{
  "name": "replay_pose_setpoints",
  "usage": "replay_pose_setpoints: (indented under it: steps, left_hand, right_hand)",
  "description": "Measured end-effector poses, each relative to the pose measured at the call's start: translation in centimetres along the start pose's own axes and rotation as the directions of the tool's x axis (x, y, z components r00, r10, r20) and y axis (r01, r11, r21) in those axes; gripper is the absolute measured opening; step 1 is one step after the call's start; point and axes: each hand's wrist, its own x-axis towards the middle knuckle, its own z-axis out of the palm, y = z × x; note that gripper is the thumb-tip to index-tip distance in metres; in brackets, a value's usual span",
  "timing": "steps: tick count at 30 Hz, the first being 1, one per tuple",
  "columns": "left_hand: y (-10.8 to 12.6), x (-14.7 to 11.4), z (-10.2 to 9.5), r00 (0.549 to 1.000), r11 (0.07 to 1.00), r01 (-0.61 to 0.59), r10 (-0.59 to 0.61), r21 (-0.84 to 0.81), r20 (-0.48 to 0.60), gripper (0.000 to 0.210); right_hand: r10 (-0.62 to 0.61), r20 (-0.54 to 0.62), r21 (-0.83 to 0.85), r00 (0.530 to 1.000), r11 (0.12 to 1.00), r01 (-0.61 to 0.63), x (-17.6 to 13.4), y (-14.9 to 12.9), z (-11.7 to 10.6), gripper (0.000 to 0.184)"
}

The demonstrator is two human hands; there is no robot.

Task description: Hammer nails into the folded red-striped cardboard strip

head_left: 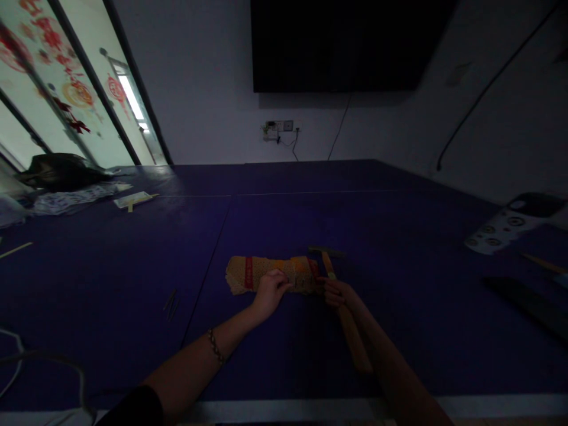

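A long tan speckled bundle with red and orange printed bands lies crosswise in front of me; what it is made of I cannot tell. My left hand rests on its near middle, thumb and fingers pinched together, and anything between them is too small to make out. At the bundle's right end, my right hand has its fingers curled round the wooden handle of a hammer, with the index finger stretched toward the bundle. The hammer's dark metal head is just beyond the bundle, its handle slanting toward me.
Several thin metal rods lie left on the purple table. A white patterned case and a dark flat object are at the right. A black bag sits far left, and a cable loops near left.
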Motion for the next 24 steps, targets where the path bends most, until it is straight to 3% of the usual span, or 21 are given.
replay_pose_setpoints:
  steps: [13, 20, 24]
  left_hand:
    - [-0.2, 0.1, 0.1, 1.000, 1.000, 0.007, -0.007, -0.013, 0.007, 0.015]
    - [-0.2, 0.1, 0.2, 1.000, 1.000, 0.017, -0.017, -0.013, 0.012, 0.013]
    - [-0.1, 0.2, 0.4, 1.000, 1.000, 0.019, -0.019, -0.009, 0.004, 0.015]
  right_hand:
    - [-0.023, -0.063, -0.048, 0.998, 0.999, 0.020, -0.2, -0.2, 0.7, 0.012]
    - [-0.117, -0.139, -0.132, 0.983, 0.986, 0.099, -0.7, -0.4, 2.1, 0.018]
    - [-0.234, -0.203, -0.218, 0.951, 0.957, 0.190, -2.6, -1.4, 4.3, 0.028]
